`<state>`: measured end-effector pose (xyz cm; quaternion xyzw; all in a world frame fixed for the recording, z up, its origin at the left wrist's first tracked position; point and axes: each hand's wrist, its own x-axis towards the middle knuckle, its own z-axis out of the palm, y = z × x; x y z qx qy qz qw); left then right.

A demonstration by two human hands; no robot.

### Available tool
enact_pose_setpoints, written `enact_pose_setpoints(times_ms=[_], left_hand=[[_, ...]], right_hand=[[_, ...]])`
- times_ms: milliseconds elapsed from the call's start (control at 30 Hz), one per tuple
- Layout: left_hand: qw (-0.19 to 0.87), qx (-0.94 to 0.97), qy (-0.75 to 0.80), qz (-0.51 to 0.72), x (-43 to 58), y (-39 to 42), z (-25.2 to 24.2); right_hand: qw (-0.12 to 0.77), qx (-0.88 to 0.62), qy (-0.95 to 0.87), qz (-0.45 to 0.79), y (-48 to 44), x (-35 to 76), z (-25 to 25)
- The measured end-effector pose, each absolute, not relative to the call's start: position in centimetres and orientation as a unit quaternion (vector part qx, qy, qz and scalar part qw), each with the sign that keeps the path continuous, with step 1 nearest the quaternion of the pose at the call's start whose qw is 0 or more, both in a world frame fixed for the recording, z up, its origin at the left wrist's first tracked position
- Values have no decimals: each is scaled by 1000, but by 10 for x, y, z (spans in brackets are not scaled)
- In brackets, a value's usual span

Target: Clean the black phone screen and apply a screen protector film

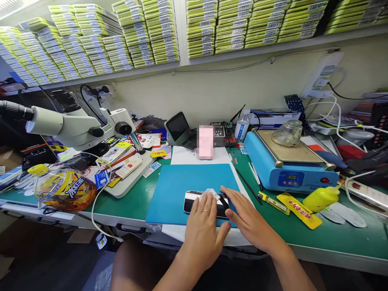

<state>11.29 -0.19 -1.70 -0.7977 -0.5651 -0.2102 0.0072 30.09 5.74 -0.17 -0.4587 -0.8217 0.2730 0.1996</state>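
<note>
A smartphone (192, 197) with a glossy dark screen and light edge lies flat on a blue mat (176, 178). My left hand (206, 226), wearing a ring, presses a white wipe (212, 193) onto the screen; its fingers are nearly straight and close together over the wipe. At the phone's right end, my right hand (248, 216) holds the phone between thumb and fingers, the thumb by the near edge and the fingertips by the far corner. Part of the screen is hidden under my left hand.
To the right stands a blue heating plate (291, 178) with a glass jar (287, 132) on top. A yellow squeeze bottle (321, 199) and yellow cutter (273, 203) lie nearby. A microscope (69, 125) and tea bottle (65, 188) occupy the left. Boxes (163, 32) fill the shelf above.
</note>
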Motion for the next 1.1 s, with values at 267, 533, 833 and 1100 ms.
enact_pose_setpoints(times_ms=[267,533,833,1100], left_hand=[[-30,-834,-519,-186,121,-6,-12],[28,-798,-577,-174,68,-4,-22],[-8,-797,-574,-190,92,2,-15],[-46,-829,-520,-200,128,2,-6]], right_hand=[[209,-464,-808,295,55,302,0],[195,-476,-811,279,52,300,5],[205,-464,-818,270,54,299,5],[245,-453,-809,284,55,299,2]])
